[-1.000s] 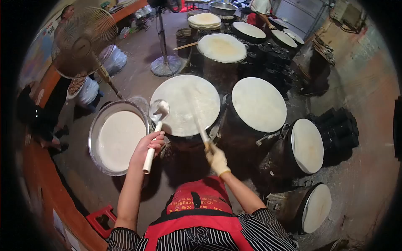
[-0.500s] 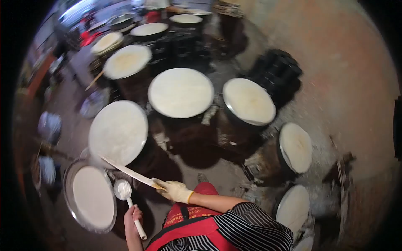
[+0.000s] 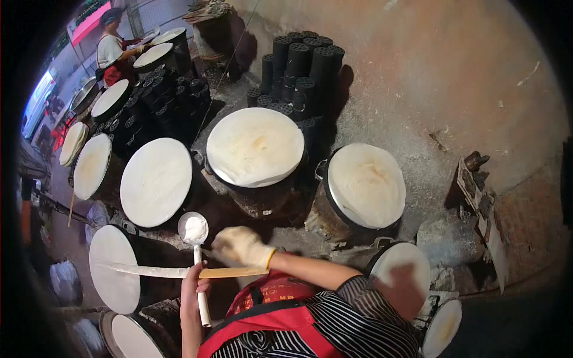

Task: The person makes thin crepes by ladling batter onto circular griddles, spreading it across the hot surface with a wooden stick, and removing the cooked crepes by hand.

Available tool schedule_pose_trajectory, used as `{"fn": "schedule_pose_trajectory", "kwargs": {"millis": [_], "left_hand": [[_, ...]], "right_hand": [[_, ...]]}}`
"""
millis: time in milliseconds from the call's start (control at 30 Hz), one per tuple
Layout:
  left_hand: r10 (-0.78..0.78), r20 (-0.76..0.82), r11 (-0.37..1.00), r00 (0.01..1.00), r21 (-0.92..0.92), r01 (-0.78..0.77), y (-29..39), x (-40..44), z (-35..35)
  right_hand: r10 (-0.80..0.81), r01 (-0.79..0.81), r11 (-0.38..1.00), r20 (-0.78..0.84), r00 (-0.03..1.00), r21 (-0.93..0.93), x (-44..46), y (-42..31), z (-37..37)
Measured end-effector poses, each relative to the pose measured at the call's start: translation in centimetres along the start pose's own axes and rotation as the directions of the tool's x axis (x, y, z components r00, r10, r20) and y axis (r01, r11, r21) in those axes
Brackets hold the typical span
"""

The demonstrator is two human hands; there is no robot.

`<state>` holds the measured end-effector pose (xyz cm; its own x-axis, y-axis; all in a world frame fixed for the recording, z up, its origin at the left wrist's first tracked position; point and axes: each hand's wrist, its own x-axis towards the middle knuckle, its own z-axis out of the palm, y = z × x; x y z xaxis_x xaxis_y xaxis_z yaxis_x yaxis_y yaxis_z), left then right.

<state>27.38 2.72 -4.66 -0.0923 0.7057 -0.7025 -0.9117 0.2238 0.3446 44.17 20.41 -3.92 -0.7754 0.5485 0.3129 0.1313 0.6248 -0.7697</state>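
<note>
My left hand (image 3: 192,289) is closed around the pale handle of a ladle (image 3: 194,229), whose bowl carries white batter. A long flat blade (image 3: 224,272) with a wooden handle crosses at the fingers of the same hand, its whitish end over the lower-left griddle (image 3: 114,268). Just above the wooden handle is my gloved right hand (image 3: 243,246), apart from it; motion blur hides how its fingers are bent. Pale sheets cover the round griddles near me, including the upper middle one (image 3: 255,146) and the right one (image 3: 366,185).
A batter basin (image 3: 134,337) stands at lower left. Black perforated cylinders (image 3: 298,65) are stacked by the wall. A co-worker (image 3: 113,51) stands at griddles at upper left. More covered griddles (image 3: 401,274) lie at lower right, near boards and debris (image 3: 477,191).
The view has turned right. The blade, earlier in my gloved right hand over a griddle, now lies at my left hand beside the ladle. My right hand has come off it.
</note>
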Motion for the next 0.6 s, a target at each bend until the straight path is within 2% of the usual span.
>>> {"fn": "schedule_pose_trajectory", "kwargs": {"millis": [33,67,133,167,267,367,400,500,567,600], "left_hand": [[-0.017,-0.02,0.997,1.0,-0.081,0.015,-0.2,0.6,1.9],[-0.087,0.055,0.97,0.995,-0.222,0.097,0.0,0.7,3.8],[-0.169,0.207,0.88,0.964,-0.409,0.242,0.1,1.0,6.7],[-0.168,0.181,0.879,0.969,-0.418,0.23,0.2,1.2,8.0],[-0.143,0.119,0.929,0.983,-0.326,0.174,0.5,1.8,11.0],[-0.117,0.053,0.959,0.992,-0.254,0.126,0.9,2.4,11.5],[-0.101,0.043,0.969,0.994,-0.223,0.108,1.1,2.9,11.6],[-0.201,0.227,0.953,0.953,-0.18,0.244,2.9,4.5,11.2],[-0.17,0.135,0.939,0.976,-0.278,0.202,3.4,3.2,15.0],[-0.153,0.099,0.93,0.983,-0.321,0.177,3.6,3.2,15.9]], "right_hand": [[0.076,-0.08,0.993,-0.053,0.996,-0.081,0.1,1.6,-3.1],[0.066,-0.11,0.958,-0.172,0.983,-0.264,-0.1,4.3,-5.0],[-0.054,-0.068,0.898,-0.262,0.964,-0.435,0.1,8.5,-9.9],[-0.106,-0.057,0.855,-0.28,0.954,-0.516,-0.4,9.9,-12.2],[-0.091,-0.046,0.81,-0.202,0.975,-0.585,-2.0,13.4,-17.1],[-0.148,-0.057,0.779,-0.27,0.951,-0.625,-4.3,13.8,-19.4],[-0.132,-0.09,0.761,-0.289,0.948,-0.642,-5.5,14.1,-20.2],[-0.146,-0.198,0.644,-0.373,0.917,-0.739,-9.9,15.1,-22.0],[0.018,-0.337,0.55,-0.392,0.92,-0.764,-13.1,13.9,-23.7],[0.025,-0.372,0.496,-0.415,0.909,-0.784,-15.1,13.8,-23.8]]}}
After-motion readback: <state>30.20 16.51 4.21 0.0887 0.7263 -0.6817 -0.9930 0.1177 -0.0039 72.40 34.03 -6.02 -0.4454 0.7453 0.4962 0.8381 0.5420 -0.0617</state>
